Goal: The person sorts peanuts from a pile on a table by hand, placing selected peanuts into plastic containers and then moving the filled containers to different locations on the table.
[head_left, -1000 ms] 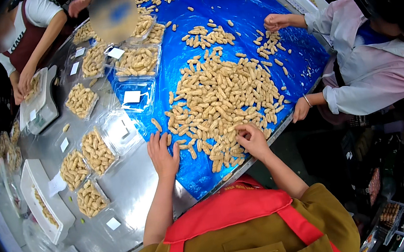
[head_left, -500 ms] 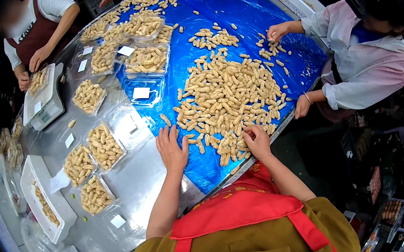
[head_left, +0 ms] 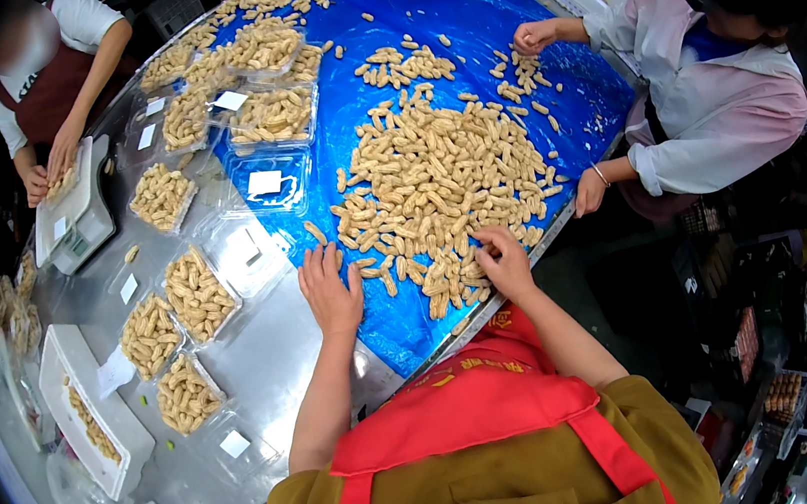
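A large heap of unshelled peanuts [head_left: 444, 171] lies on a blue plastic sheet [head_left: 399, 338] in front of me. My left hand [head_left: 331, 296] rests at the heap's left side with its fingers apart, close to a few loose peanuts, and holds nothing I can see. At the near right edge of the heap, my right hand [head_left: 506, 265] touches the peanuts. Its fingers are bent and its thumb stands apart from them; no peanut shows between them, though the fingertips are partly hidden.
Peanut-filled clear trays [head_left: 199, 295] stand on the metal table [head_left: 282, 368] to my left, near a white bin [head_left: 73, 393]. An empty clear box [head_left: 262, 204] lies beyond my left hand. One co-worker handles a tray at a scale [head_left: 83, 226]; another person [head_left: 708, 104] sorts peanuts at right.
The whole view has shifted slightly. My hands stay at the heap's near edge with little movement. At the scale, the co-worker's hands have closed in over the tray.
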{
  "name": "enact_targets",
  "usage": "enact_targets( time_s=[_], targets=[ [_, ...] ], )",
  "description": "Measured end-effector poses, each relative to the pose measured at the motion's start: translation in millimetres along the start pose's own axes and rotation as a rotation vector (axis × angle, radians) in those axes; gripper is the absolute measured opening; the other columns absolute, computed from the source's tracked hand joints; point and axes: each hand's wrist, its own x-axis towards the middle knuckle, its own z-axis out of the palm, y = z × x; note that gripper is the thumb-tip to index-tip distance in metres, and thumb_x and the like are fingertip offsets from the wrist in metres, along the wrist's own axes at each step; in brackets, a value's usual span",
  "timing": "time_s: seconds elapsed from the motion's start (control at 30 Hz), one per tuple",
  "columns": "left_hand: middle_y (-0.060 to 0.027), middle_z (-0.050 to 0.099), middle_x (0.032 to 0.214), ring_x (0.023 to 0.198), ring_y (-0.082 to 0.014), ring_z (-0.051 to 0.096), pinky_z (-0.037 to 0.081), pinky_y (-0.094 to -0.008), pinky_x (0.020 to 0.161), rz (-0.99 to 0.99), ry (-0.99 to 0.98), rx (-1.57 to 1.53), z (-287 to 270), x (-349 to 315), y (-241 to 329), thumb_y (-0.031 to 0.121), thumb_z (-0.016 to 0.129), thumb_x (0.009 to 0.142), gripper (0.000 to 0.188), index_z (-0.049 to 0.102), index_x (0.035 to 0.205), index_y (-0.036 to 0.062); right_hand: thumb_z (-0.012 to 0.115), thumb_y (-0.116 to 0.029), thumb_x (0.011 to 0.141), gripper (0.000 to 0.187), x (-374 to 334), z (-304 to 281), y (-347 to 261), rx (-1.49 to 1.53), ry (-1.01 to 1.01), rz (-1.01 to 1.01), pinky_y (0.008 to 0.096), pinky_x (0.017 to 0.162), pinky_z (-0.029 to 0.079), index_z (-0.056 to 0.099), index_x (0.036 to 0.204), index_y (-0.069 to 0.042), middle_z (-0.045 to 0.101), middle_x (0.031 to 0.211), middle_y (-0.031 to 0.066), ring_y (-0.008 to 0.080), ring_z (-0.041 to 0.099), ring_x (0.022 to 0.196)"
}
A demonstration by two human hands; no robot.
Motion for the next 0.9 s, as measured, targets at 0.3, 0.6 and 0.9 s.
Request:
enact_targets(
  time_s=[0.3, 0.6, 0.9],
  targets=[
    [-0.0185, 0.047, 0.132, 0.131, -0.0363, 0.036, 0.021, -0.0492, 0.111, 0.012, 0.007, -0.026, 2.6, -2.1, -7.7, 0.020, 0.059, 0.086, 0.046, 0.049, 0.129, 0.0044, 0.063, -0.002, 0.080, 0.020, 27.0, -30.0, -5.1, 0.169, 0.015, 0.130, 0.0256, 0.068, 0.051, 0.065, 0.100, -0.002, 0.061, 0.094, 0.0060, 0.0142, 0.062, 0.083],
    [-0.0164, 0.059, 0.115, 0.111, -0.0325, 0.054, 0.042, -0.0383, 0.093, -0.067, -0.009, -0.311, -33.2, -4.2, 25.9, 0.009, 0.062, 0.083, 0.030, 0.059, 0.112, 0.0033, 0.074, -0.018, 0.070, 0.025, -12.8, -42.0, -20.4, -0.308, -0.354, -0.164, 0.0378, 0.080, 0.045, 0.065, 0.092, -0.010, 0.059, 0.088, 0.0076, 0.0282, 0.057, 0.090],
    [-0.0104, 0.065, 0.083, 0.073, -0.0271, 0.063, 0.049, -0.0344, 0.062, 0.032, -0.684, -0.516, -16.9, -56.0, 88.1, 0.019, 0.065, 0.084, 0.013, 0.066, 0.084, 0.0060, 0.065, -0.014, 0.079, 0.019, 25.0, -24.5, -2.7, -0.083, 0.013, 0.053, 0.0373, 0.070, 0.047, 0.065, 0.097, -0.006, 0.059, 0.088, 0.0119, 0.0279, 0.060, 0.078]
  ],
)
